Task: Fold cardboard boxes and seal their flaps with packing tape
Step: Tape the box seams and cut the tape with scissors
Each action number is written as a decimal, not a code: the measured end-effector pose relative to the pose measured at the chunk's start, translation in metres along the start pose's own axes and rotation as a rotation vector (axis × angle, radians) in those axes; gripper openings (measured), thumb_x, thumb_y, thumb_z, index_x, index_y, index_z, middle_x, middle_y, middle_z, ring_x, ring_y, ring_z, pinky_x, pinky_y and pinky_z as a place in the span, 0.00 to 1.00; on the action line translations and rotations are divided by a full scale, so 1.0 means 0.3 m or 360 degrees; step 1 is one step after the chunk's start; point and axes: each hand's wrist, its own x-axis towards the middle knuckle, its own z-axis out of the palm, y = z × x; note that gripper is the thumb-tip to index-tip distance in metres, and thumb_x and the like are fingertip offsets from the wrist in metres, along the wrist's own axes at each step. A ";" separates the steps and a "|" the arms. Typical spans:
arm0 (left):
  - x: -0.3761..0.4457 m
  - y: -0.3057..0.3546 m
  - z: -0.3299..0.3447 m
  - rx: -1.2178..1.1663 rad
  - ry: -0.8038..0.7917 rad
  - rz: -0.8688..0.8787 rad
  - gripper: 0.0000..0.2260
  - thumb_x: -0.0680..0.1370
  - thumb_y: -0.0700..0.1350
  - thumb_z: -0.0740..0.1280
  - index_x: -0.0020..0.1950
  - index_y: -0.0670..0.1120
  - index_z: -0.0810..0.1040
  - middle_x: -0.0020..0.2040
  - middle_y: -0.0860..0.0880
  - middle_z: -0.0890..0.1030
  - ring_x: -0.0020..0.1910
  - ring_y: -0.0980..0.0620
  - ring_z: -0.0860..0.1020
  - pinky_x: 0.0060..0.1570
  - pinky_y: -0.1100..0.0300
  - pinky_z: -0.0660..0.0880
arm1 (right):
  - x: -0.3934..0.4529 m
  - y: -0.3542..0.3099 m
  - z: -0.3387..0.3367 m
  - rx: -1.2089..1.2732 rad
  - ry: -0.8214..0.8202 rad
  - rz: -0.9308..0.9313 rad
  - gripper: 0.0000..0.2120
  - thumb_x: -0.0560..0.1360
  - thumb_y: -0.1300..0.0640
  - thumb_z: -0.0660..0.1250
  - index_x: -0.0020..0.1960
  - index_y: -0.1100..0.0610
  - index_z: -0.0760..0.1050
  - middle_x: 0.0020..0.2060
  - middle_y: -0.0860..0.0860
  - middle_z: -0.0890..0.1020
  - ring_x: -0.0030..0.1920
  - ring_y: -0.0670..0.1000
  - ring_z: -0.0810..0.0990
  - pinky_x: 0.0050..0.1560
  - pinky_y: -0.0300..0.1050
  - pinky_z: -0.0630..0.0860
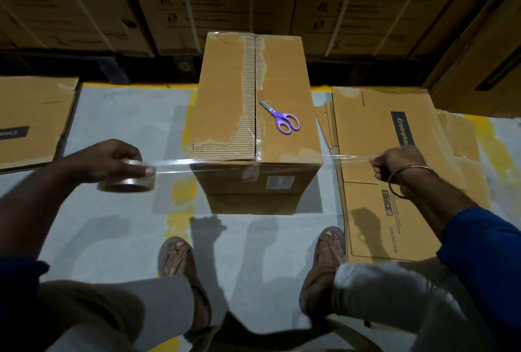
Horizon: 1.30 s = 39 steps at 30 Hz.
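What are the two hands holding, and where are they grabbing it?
The left hand grips the tape roll around its rim. The right hand pinches the free end of the clear tape strip with its fingers.

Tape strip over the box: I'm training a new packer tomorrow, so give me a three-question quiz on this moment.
1. True or false: the purple scissors lie on the floor.
2. Which hand holds the tape roll? A) left hand B) right hand C) neither
3. Fill in: the right hand pinches the free end of the clear ____ strip stretched across the cardboard box.

Key: 1 false, they lie on top of the box, right of its centre seam. 2 A, the left hand. 3 tape.
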 end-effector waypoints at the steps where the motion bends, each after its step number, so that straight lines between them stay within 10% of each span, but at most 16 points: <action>1: 0.016 -0.010 0.002 0.0009 0.0041 0.0013 0.41 0.52 0.85 0.66 0.39 0.49 0.85 0.37 0.51 0.84 0.40 0.47 0.82 0.40 0.52 0.74 | -0.001 0.008 0.011 -0.0012 0.0002 -0.0006 0.09 0.80 0.73 0.62 0.42 0.68 0.75 0.34 0.58 0.75 0.31 0.53 0.72 0.32 0.44 0.72; 21: 0.242 -0.148 0.049 0.0108 0.0101 0.0015 0.32 0.57 0.76 0.65 0.40 0.49 0.84 0.39 0.49 0.84 0.42 0.48 0.81 0.40 0.55 0.74 | 0.196 0.083 0.182 -0.0191 0.0120 -0.0012 0.03 0.75 0.67 0.70 0.43 0.67 0.82 0.38 0.63 0.82 0.37 0.60 0.80 0.46 0.57 0.83; 31: 0.338 -0.178 0.084 0.0194 0.0059 0.0061 0.26 0.68 0.74 0.69 0.60 0.62 0.80 0.55 0.50 0.84 0.54 0.47 0.81 0.51 0.52 0.73 | 0.197 0.186 0.401 0.0315 -0.0075 0.0281 0.09 0.77 0.75 0.64 0.41 0.66 0.79 0.38 0.61 0.79 0.33 0.54 0.77 0.36 0.46 0.80; 36: 0.335 -0.152 0.103 0.0181 0.0053 0.0103 0.16 0.70 0.63 0.71 0.54 0.58 0.84 0.52 0.52 0.84 0.52 0.48 0.81 0.50 0.53 0.72 | 0.185 0.199 0.430 0.0557 -0.0183 0.0355 0.10 0.80 0.73 0.63 0.58 0.67 0.77 0.43 0.61 0.80 0.42 0.55 0.81 0.38 0.48 0.84; 39: 0.340 -0.161 0.099 0.0210 0.0075 0.0084 0.09 0.73 0.61 0.73 0.50 0.60 0.84 0.52 0.53 0.85 0.50 0.50 0.81 0.50 0.53 0.73 | 0.187 0.216 0.413 0.0419 -0.0222 0.0300 0.15 0.79 0.69 0.67 0.63 0.57 0.73 0.53 0.60 0.79 0.53 0.58 0.80 0.55 0.56 0.83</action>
